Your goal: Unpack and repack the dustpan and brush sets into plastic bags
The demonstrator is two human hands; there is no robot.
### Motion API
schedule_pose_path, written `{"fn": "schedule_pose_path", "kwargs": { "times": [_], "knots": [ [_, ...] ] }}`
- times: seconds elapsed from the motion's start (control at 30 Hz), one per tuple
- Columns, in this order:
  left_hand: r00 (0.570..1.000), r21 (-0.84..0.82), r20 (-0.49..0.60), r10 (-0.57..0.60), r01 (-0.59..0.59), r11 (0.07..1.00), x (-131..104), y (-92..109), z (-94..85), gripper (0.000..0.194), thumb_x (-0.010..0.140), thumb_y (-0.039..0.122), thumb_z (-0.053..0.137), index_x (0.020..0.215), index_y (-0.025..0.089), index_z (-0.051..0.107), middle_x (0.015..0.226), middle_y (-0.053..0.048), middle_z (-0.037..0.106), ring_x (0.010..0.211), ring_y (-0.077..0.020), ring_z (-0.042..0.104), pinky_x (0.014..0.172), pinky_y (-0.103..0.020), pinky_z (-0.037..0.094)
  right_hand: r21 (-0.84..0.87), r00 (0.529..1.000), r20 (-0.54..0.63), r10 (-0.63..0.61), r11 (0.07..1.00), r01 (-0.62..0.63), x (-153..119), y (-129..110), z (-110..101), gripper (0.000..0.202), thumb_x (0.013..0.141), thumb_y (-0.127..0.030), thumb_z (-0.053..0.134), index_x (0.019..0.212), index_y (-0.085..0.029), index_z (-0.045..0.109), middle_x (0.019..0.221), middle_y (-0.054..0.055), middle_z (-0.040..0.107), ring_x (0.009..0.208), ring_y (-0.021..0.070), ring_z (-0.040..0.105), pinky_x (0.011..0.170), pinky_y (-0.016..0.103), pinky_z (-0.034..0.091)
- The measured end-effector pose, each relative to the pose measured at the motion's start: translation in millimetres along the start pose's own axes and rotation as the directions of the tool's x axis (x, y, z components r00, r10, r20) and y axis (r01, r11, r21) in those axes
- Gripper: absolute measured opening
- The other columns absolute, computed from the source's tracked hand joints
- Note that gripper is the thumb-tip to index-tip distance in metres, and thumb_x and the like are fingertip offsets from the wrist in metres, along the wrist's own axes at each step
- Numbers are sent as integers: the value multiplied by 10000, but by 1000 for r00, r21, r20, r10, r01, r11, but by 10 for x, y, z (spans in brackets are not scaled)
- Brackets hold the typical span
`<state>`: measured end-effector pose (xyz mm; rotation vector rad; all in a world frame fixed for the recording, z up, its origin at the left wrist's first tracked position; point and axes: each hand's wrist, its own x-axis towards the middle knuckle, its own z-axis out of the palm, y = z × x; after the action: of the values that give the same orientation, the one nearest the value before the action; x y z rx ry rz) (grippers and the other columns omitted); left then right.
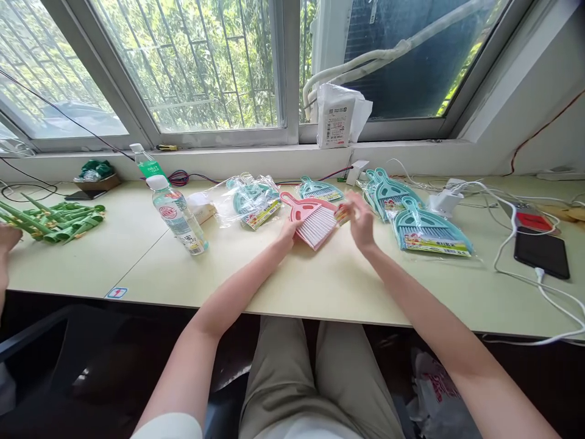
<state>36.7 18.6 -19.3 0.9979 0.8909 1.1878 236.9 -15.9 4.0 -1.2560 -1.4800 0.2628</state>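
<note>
A small pink dustpan (297,209) with a white-bristled brush (319,227) nested in it is tilted over the table in front of me. My left hand (289,231) is closed on its left edge, the thumb showing on top. At the set's right edge, my right hand (361,222) has its fingers pinched on a small colourful printed card (342,213); the fingertips are partly blurred. Around my hands lie blue-green dustpan sets in clear bags: one on the left (256,200), one behind (320,189) and several on the right, including the nearest set (429,231).
Two bottles stand left, the nearer bottle (178,216) close to my left forearm. Green plant-like stalks (59,219) lie far left, beside another person's hand (8,238). White cables (505,250) and a black phone (542,251) occupy the right. A white package (337,122) sits on the windowsill.
</note>
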Motion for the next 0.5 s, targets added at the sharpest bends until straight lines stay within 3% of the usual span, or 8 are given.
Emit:
{"fn": "schedule_pose_path", "kwargs": {
  "times": [0.1, 0.2, 0.27, 0.37, 0.43, 0.5],
  "knots": [
    [999, -1, -17, -37, 37, 999, -118, 17, 131, 366, 745, 255, 690, 1091, 205, 582, 1108, -59, 685, 985, -202, 667, 848, -331, 552, -207, 936, 346, 61, 978, 13, -231, -59, 367, 752, 920, -694, 308, 1492, -215, 401, 1605, 135, 279, 1516, 321, 139, 1146, 674, -20],
    [999, 39, 26, -45, 44, 998, -175, 34, 163, 406, 740, 334, 730, 1095, 205, 581, 1075, -53, 684, 941, -177, 665, 819, -300, 538, -270, 877, 455, 152, 963, -27, -336, -55, 555, 787, 941, -677, 219, 1573, -210, 184, 1647, 112, 96, 1530, 300, 18, 1106, 681, -146],
    [993, 46, 111, -38, 33, 998, -186, 37, 161, 461, 693, 338, 774, 1089, 181, 598, 1067, -70, 688, 935, -184, 663, 827, -307, 530, -263, 862, 467, 197, 962, -77, -337, -37, 560, 808, 938, -687, 171, 1582, -201, 127, 1650, 111, 56, 1530, 302, -23, 1083, 692, -174],
    [987, 53, 163, -2, -7, 999, -191, 44, 160, 572, 583, 206, 819, 1109, 160, 599, 1094, -86, 684, 970, -201, 656, 870, -332, 520, -198, 860, 454, 232, 968, -157, -312, -16, 486, 850, 911, -731, 148, 1581, -208, 142, 1650, 123, 69, 1528, 308, -42, 1077, 690, -187],
    [991, 58, 132, 6, -14, 998, -190, 69, 159, 646, 537, 128, 810, 1141, 163, 582, 1117, -86, 674, 996, -210, 650, 888, -351, 518, -137, 896, 371, 243, 969, -206, -303, -3, 427, 837, 905, -738, 159, 1580, -244, 140, 1656, 107, 61, 1528, 291, -67, 1102, 679, -153],
    [993, 53, 117, 23, -29, 998, -186, 116, 153, 682, 527, 103, 799, 1166, 167, 567, 1138, -89, 665, 1022, -226, 645, 893, -370, 519, -90, 946, 197, 258, 965, -245, -295, 23, 371, 836, 906, -725, 240, 1582, -267, 59, 1661, 87, -19, 1523, 274, -114, 1130, 677, -78]
  ]
}}
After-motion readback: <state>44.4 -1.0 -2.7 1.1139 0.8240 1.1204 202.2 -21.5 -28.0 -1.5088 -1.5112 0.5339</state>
